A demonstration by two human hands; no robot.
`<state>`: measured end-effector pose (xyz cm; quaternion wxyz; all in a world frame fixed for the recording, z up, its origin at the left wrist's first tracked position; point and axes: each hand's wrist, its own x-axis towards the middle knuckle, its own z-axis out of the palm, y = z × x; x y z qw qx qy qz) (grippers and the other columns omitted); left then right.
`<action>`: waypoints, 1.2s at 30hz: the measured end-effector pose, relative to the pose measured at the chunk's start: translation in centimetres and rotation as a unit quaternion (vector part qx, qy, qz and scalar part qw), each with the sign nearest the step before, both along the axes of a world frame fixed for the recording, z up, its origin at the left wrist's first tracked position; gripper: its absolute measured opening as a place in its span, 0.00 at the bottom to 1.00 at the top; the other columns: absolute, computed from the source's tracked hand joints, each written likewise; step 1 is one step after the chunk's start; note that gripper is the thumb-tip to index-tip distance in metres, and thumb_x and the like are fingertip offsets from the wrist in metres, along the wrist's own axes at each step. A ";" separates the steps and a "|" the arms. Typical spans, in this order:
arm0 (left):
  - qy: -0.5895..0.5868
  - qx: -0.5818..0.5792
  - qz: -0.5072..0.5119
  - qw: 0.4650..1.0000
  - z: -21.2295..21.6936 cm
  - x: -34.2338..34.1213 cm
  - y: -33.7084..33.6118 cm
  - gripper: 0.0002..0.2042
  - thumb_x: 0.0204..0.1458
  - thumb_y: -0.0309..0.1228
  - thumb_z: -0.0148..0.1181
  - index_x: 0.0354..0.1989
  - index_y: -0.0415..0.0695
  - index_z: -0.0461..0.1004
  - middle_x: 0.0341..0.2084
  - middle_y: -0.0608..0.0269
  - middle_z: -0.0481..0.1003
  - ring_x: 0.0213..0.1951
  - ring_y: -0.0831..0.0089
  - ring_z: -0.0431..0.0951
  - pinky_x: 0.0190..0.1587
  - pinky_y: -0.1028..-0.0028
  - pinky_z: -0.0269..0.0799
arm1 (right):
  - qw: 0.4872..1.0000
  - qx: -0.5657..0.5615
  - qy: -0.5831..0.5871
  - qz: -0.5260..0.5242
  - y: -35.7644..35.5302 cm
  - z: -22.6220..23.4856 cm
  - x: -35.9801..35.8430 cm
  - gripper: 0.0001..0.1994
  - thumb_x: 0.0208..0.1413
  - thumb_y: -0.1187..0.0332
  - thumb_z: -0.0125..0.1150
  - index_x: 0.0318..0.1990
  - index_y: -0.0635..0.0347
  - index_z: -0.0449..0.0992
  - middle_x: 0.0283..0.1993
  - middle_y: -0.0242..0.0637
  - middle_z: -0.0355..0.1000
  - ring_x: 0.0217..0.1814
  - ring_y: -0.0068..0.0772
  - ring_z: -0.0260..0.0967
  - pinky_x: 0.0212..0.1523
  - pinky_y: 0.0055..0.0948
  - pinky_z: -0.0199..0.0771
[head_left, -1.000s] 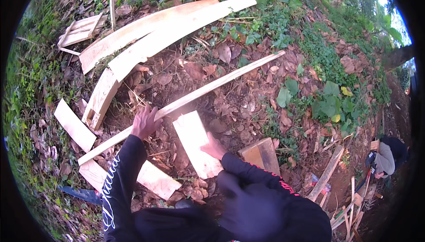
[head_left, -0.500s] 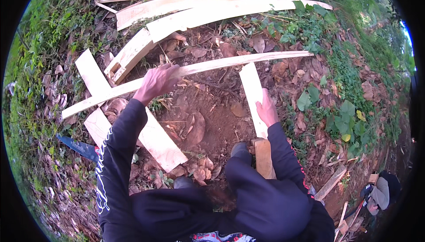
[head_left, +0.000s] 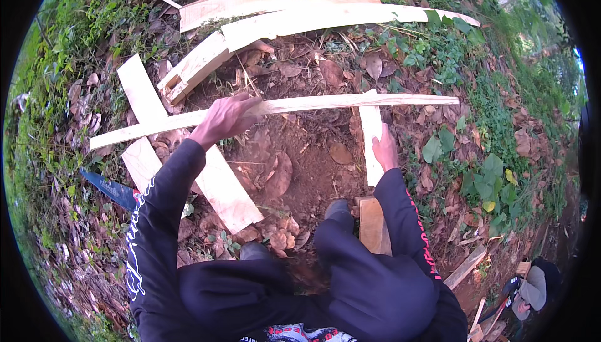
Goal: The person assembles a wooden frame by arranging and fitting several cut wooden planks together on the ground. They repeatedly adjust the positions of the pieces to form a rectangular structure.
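Short board (head_left: pixel 372 142) now crosses under long strip (head_left: pixel 325 103), right hand (head_left: pixel 384 152) pressing.

Long thin pale wooden slat (head_left: pixel 275 107) is lying crosswise on bare dirt; short pale wooden board (head_left: pixel 372 143) is crossing beneath its right part.

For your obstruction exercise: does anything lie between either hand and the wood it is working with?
Nothing visible. The left hand already rests on the long thin strip, and the right hand lies on the short plank beneath it.
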<state>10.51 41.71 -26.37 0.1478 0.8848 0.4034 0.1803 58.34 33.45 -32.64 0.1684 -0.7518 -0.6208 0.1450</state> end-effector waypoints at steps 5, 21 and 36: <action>0.014 -0.014 0.020 1.000 1.8 1.4 0.6 0.23 0.54 0.44 0.65 0.55 0.44 0.75 0.35 0.54 0.78 0.29 0.55 0.80 0.29 0.59 0.74 | 1.000 -0.021 0.015 -0.010 -0.5 -0.2 0.4 0.23 0.58 0.70 0.58 0.60 0.67 0.64 0.53 0.63 0.73 0.56 0.65 0.71 0.57 0.52 0.69; 0.058 -0.033 0.020 0.998 4.3 4.4 2.6 0.24 0.54 0.43 0.65 0.57 0.44 0.76 0.45 0.47 0.79 0.39 0.52 0.82 0.40 0.58 0.79 | 0.999 -0.030 0.028 0.006 -1.9 -0.5 1.7 0.21 0.58 0.69 0.57 0.56 0.70 0.65 0.52 0.65 0.73 0.56 0.67 0.69 0.59 0.52 0.66; 0.039 0.026 0.009 0.999 2.1 3.6 6.8 0.22 0.53 0.41 0.63 0.56 0.47 0.78 0.52 0.46 0.78 0.52 0.54 0.79 0.57 0.58 0.71 | 0.998 -0.055 0.013 0.007 -5.8 0.0 2.8 0.23 0.60 0.67 0.57 0.61 0.69 0.65 0.53 0.66 0.73 0.58 0.66 0.70 0.56 0.50 0.70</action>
